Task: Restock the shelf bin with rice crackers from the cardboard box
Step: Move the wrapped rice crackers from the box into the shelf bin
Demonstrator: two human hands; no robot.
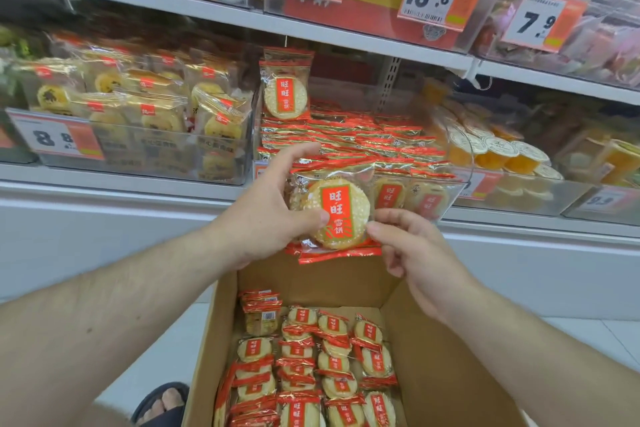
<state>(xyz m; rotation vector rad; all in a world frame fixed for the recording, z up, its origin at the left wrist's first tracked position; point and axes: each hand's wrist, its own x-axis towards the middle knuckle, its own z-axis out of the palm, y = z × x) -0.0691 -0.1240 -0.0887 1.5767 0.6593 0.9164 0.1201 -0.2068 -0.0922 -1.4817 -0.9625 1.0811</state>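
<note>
Now my left grip (pixel 266 215) curls round a stack of rice cracker packs (pixel 334 215), thumb on the front pack. My right grip (pixel 412 246) pinches the stack's lower right edge between thumb and forefinger. Just beyond both grips sits the shelf bin (pixel 450 196), nearly full of crackers; below them the cardboard box (pixel 433 357) holds more packs.

cardboard box (pixel 433 350) below shelf bin (pixel 446 199), crackers (pixel 332 357) inside

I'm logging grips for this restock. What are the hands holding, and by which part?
A small stack of clear, red-trimmed rice cracker packets: left hand grips its left side, right hand pinches the lower right corner.
</note>
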